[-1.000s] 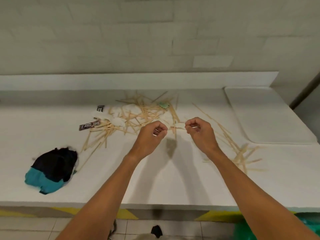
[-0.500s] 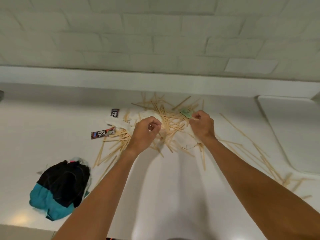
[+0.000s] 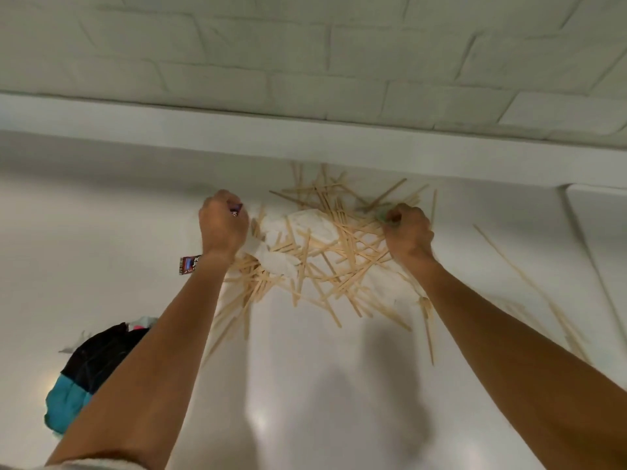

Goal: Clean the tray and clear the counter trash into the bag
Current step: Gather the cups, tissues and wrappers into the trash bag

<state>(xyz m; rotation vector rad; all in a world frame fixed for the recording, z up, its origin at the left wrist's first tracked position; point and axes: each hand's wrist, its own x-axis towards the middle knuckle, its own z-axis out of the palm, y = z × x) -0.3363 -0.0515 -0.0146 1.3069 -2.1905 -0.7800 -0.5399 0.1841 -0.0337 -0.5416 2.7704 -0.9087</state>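
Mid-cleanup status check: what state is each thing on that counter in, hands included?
left hand: curled round a small dark wrapper.
right hand: curled, pinching a green scrap.
wooden sticks: scattered loose across the counter.
white paper: crumpled, lying under the sticks.
sachet: flat, partly behind the left forearm.
black and teal cloth: bunched up, untouched.
tray: flat, partly in frame.
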